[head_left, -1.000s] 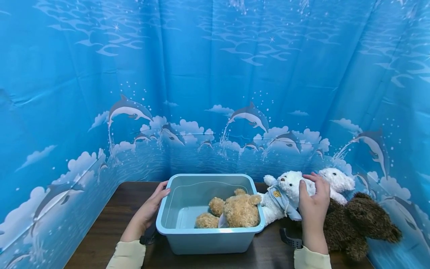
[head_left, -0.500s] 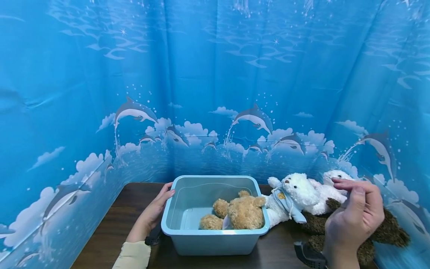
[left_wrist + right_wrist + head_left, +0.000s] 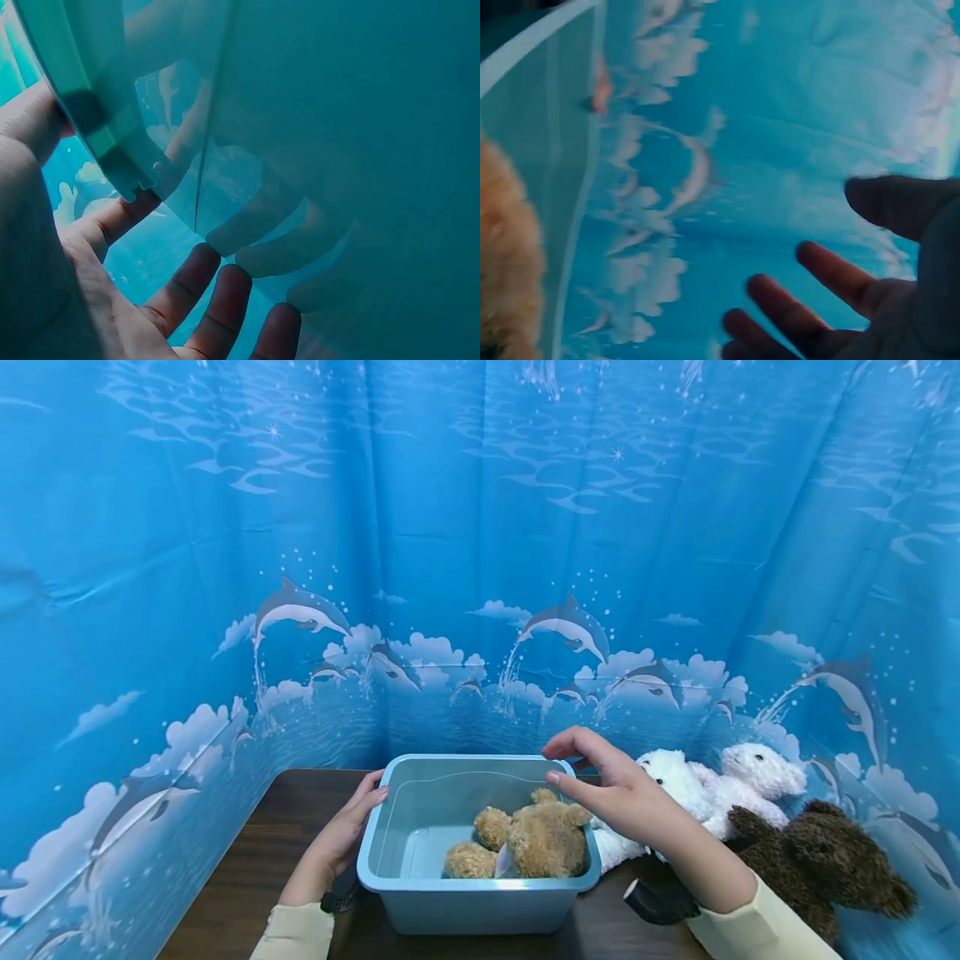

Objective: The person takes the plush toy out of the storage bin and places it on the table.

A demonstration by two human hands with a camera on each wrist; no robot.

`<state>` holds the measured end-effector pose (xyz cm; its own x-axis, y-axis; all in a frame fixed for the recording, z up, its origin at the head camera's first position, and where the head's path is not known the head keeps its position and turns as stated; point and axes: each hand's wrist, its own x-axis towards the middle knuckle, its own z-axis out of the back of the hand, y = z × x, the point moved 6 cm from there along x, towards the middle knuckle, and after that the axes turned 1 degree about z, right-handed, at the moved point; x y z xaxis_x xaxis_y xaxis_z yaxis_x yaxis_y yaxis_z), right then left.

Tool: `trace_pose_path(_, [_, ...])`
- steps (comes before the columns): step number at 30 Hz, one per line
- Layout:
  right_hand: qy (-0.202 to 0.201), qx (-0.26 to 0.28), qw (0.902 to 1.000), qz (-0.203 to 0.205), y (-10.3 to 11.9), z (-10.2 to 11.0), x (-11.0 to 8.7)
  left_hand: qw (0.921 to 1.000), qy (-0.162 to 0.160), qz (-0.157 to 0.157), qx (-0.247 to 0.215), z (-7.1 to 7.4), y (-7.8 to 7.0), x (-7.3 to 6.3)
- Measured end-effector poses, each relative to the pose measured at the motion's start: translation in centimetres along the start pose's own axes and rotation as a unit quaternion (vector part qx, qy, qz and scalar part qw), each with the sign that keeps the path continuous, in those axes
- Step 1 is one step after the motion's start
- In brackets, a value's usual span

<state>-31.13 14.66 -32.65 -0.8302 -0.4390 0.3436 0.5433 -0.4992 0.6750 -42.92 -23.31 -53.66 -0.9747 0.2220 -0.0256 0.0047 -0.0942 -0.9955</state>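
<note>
A light blue plastic bin (image 3: 480, 910) stands on the dark table, with a tan teddy bear (image 3: 551, 839) lying inside its right part. My left hand (image 3: 347, 827) holds the bin's left rim; in the left wrist view its thumb goes over the rim while the fingertips (image 3: 232, 285) touch the outer wall. Above the bin's right back corner is my right hand (image 3: 611, 785), fingers spread and holding nothing. Beyond the right rim lie a white plush bear (image 3: 671, 772), partly hidden by my right hand, another white plush toy (image 3: 765, 768) and a dark brown plush toy (image 3: 832, 852).
A blue curtain (image 3: 465, 527) printed with dolphins and clouds hangs behind and at both sides of the dark wooden table (image 3: 255, 843). The plush toys crowd the table's right side, close against the curtain.
My right hand went right over the brown plush toy, then swung left to the bin's right back corner. My left hand stays on the left rim. The tan bear remains in the bin.
</note>
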Motion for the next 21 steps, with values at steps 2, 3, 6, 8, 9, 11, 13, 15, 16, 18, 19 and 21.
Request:
trace_pose_path(2, [0.057, -0.012, 0.9981, -0.022, -0.6, -1.2, 0.7, 1.0, 0.0, 0.001, 0.0, 0.1, 0.0, 0.0])
trace_pose_path(3, [0.084, -0.021, 0.9957, -0.034, -0.9, -1.8, 0.9, 1.0, 0.0, 0.002, 0.0, 0.1, 0.0, 0.0])
trace_pose_path(6, [0.158, -0.06, 0.9838, -0.059, -1.8, -3.4, 1.2, 1.0, -0.001, 0.001, 0.002, 0.0, 0.0, 0.0])
trace_pose_path(8, [0.198, -0.096, 0.9726, -0.074, -2.3, -4.1, 1.2, 1.0, -0.002, -0.001, 0.0, -0.1, 0.0, 0.0])
trace_pose_path(9, [0.212, -0.116, 0.967, -0.08, -2.4, -4.4, 1.2, 1.0, -0.003, -0.001, 0.0, -0.2, 0.0, 0.0])
trace_pose_path(11, [0.227, -0.147, 0.9586, -0.088, -2.7, -4.7, 1.2, 1.0, -0.005, -0.001, -0.002, -0.2, 0.0, 0.0])
trace_pose_path(13, [0.231, -0.183, 0.9508, -0.095, -3.0, -4.8, 1.3, 1.0, -0.006, 0.0, -0.004, -0.1, 0.0, 0.0])
trace_pose_path(15, [0.229, -0.219, 0.943, -0.102, -3.4, -4.9, 1.3, 1.0, -0.005, 0.002, -0.005, 0.0, 0.0, 0.0])
trace_pose_path(16, [0.227, -0.239, 0.9385, -0.103, -3.6, -5.0, 1.3, 1.0, -0.005, 0.003, -0.005, 0.0, 0.1, 0.0])
trace_pose_path(18, [0.231, -0.281, 0.9253, -0.11, -4.1, -5.2, 1.4, 1.0, -0.003, 0.004, -0.006, 0.0, 0.1, 0.0])
trace_pose_path(19, [0.235, -0.295, 0.9191, -0.114, -4.3, -5.4, 1.4, 1.0, -0.003, 0.005, -0.006, 0.0, 0.1, 0.0])
trace_pose_path(21, [0.244, -0.317, 0.9085, -0.122, -4.8, -5.6, 1.5, 0.9999, -0.006, 0.006, -0.005, 0.1, 0.2, -0.1])
